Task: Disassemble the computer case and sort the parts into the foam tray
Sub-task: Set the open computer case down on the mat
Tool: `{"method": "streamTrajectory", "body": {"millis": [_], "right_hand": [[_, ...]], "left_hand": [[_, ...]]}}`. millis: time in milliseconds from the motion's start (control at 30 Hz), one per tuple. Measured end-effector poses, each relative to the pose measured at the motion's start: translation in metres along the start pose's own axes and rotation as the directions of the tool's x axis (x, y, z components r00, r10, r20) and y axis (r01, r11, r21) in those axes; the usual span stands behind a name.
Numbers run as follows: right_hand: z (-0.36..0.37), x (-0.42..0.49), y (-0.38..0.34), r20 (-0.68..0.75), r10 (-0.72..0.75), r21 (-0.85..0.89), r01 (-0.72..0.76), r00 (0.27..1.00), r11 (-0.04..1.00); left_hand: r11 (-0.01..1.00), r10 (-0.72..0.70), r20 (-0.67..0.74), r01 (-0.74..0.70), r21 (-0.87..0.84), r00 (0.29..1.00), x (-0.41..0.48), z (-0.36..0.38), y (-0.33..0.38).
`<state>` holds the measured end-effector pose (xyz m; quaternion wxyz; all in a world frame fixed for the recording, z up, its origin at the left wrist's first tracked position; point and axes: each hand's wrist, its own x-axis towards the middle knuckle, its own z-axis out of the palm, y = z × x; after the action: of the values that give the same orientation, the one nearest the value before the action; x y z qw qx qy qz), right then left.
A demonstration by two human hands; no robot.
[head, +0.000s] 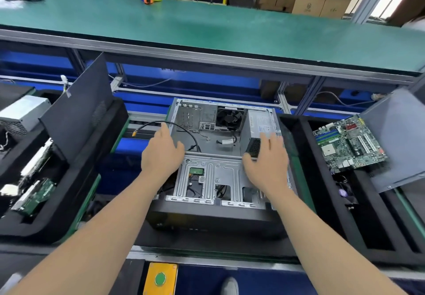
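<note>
An opened computer case [220, 193] lies flat in front of me, its motherboard bay bare. A rear fan [229, 117] and a grey power supply [258, 131] sit in the far half, a drive cage in the near half. My left hand [162, 151] hovers over the case's left wall, fingers straight, beside a black cable [184, 129] that loops out of the case. My right hand [268, 156] reaches with spread fingers onto the near end of the power supply. A black foam tray [358, 214] on the right holds a green motherboard [349, 143].
A second foam tray [59, 207] on the left holds a power supply, circuit boards and an upright dark side panel [80, 111]. A grey side panel [397, 140] leans at the right. A green-topped shelf [207, 28] runs overhead. A yellow box with a green button [161, 278] sits near me.
</note>
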<state>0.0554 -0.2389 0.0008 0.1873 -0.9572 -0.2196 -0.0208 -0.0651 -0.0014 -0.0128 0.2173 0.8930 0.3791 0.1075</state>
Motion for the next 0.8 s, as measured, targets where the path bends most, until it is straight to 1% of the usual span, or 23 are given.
{"method": "streamTrajectory", "body": {"millis": [67,100,167,267,333,400,500,567,633,700,767,800], "right_hand": [[0.011,-0.013,-0.008,0.110,-0.093,-0.023,0.096,0.990,0.995],[0.016,-0.018,-0.010,0.169,-0.122,-0.064,0.134,0.978,0.989],[0.023,-0.023,-0.012,0.237,-0.168,-0.152,0.207,0.957,0.966],[0.024,-0.023,-0.012,0.249,-0.177,-0.189,0.227,0.952,0.955],[0.023,-0.024,-0.011,0.244,-0.183,-0.202,0.234,0.952,0.951],[0.022,-0.026,-0.012,0.238,-0.223,-0.190,0.270,0.945,0.944],[0.019,-0.030,-0.016,0.249,-0.322,-0.097,0.355,0.913,0.930],[0.017,-0.035,-0.022,0.263,-0.394,-0.022,0.413,0.881,0.910],[0.015,-0.046,-0.032,0.262,-0.485,0.088,0.480,0.834,0.873],[0.015,-0.061,-0.046,0.215,-0.611,0.221,0.572,0.762,0.790],[0.016,-0.076,-0.062,0.120,-0.723,0.346,0.653,0.681,0.673],[0.018,-0.083,-0.070,0.070,-0.750,0.387,0.675,0.657,0.628]], "left_hand": [[0.997,0.059,0.028,-0.060,0.044,0.998,-0.006,-0.001,-0.003],[0.990,0.101,0.022,-0.102,0.102,0.995,-0.010,-0.001,-0.003],[0.953,0.214,0.006,-0.210,0.220,0.977,-0.020,-0.002,-0.004],[0.882,0.368,0.075,-0.374,0.287,0.927,-0.040,0.002,0.000],[0.851,0.391,0.125,-0.410,0.329,0.912,-0.051,0.005,0.002],[0.851,0.363,0.149,-0.393,0.350,0.920,-0.057,0.005,0.005],[0.872,0.295,0.197,-0.348,0.343,0.935,-0.068,0.004,0.010],[0.899,0.267,0.174,-0.310,0.309,0.948,-0.081,0.005,0.013],[0.911,0.279,0.089,-0.293,0.291,0.956,-0.097,0.005,0.015],[0.915,0.319,-0.014,-0.303,0.266,0.948,-0.117,0.003,0.014],[0.944,0.315,-0.114,-0.298,0.145,0.942,-0.136,0.000,0.009],[0.959,0.283,-0.159,-0.278,0.050,0.946,-0.146,-0.002,0.005]]}}
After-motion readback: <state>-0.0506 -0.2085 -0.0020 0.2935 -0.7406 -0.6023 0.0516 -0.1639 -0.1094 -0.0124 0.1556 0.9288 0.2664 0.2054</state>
